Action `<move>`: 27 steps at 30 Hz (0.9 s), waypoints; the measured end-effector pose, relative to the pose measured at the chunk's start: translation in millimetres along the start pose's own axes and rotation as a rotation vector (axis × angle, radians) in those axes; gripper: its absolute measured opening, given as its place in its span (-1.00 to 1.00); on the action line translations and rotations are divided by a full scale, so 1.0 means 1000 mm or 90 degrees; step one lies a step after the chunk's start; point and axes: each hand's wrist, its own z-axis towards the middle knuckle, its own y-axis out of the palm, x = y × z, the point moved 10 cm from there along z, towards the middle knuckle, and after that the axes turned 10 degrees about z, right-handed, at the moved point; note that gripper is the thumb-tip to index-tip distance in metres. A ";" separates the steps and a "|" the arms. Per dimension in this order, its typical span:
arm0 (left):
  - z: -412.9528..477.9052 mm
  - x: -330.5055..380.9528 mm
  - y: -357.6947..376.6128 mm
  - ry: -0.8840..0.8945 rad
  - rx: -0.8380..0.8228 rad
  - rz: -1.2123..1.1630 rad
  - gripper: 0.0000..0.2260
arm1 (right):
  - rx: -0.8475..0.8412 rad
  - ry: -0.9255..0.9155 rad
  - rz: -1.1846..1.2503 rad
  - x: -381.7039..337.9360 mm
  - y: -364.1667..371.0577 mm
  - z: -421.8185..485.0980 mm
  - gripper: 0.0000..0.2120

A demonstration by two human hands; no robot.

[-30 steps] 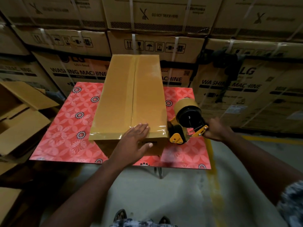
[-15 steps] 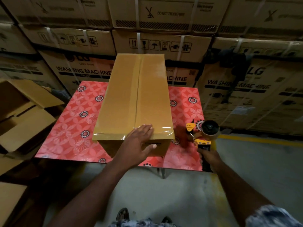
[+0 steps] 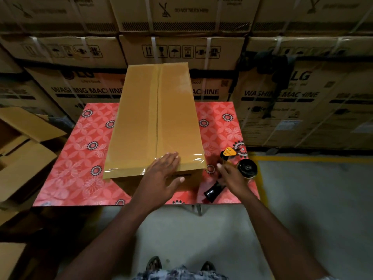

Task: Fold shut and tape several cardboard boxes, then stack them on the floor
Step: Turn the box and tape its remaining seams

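A long closed cardboard box [image 3: 139, 120] lies lengthwise on the red flower-patterned table [image 3: 80, 158]. Clear tape runs along its top seam and across its near end. My left hand [image 3: 161, 174] rests flat, fingers spread, on the near end of the box top, over the tape. To the right of the box a yellow and black tape dispenser [image 3: 247, 168] lies on the table, its black handle pointing toward me. My right hand [image 3: 232, 176] covers its middle, fingers curled over the frame.
Open and flattened cardboard boxes [image 3: 24, 150] are piled at the left of the table. Strapped washing-machine cartons [image 3: 302, 102] form a wall behind and to the right. Grey floor [image 3: 302, 209] with a yellow line lies on the right. My feet show below.
My right hand has brought the tape dispenser away from the box's end and down onto the table at the right. My left hand has stayed flat on the box.
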 end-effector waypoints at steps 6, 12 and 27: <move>-0.001 -0.001 0.001 0.001 -0.005 0.014 -0.31 | -0.079 -0.117 0.265 -0.065 0.059 -0.023 -0.52; -0.001 -0.003 0.003 -0.002 -0.010 0.012 -0.31 | -0.006 -0.191 0.233 -0.073 0.057 -0.030 -0.60; -0.001 0.000 -0.005 -0.037 -0.017 -0.041 -0.35 | -0.018 -0.248 0.053 -0.088 0.045 -0.043 -0.16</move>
